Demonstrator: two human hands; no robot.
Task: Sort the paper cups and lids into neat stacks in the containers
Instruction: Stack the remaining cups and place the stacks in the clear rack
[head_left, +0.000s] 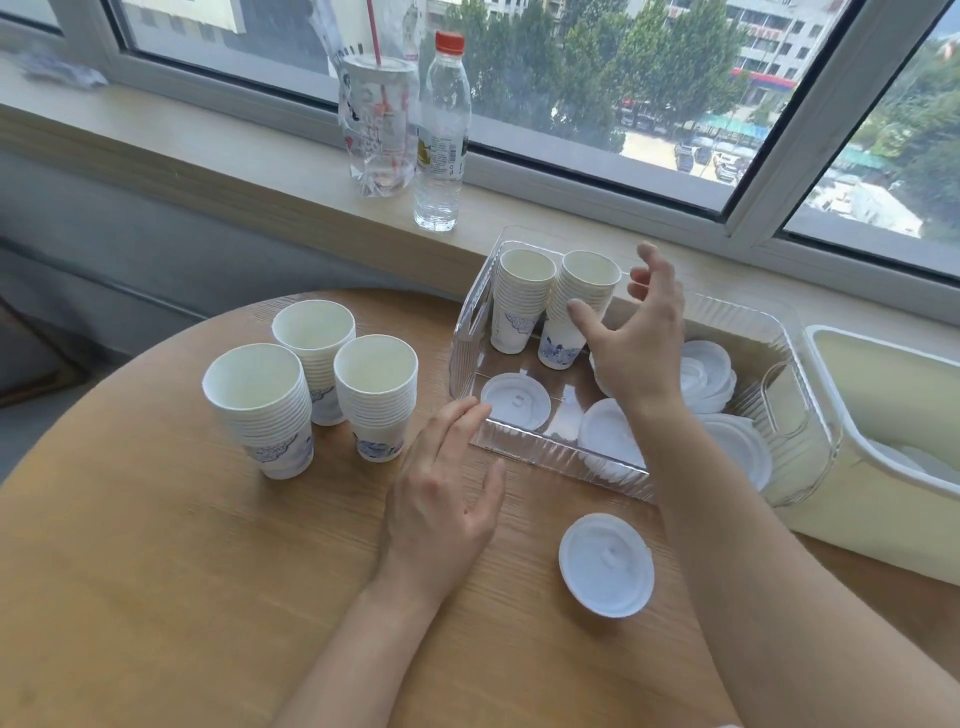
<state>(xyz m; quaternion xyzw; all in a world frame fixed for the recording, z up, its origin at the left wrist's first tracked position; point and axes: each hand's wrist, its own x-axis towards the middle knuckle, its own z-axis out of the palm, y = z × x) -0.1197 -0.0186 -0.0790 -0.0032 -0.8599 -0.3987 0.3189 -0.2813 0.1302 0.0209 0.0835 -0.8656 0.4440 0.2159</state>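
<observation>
A person's right hand hovers with fingers spread and empty beside two cup stacks in a clear container. The left hand, fingers relaxed, hangs above the round wooden bench, near three cup stacks. Loose lids lie on the bench and in the container, below a window.
</observation>
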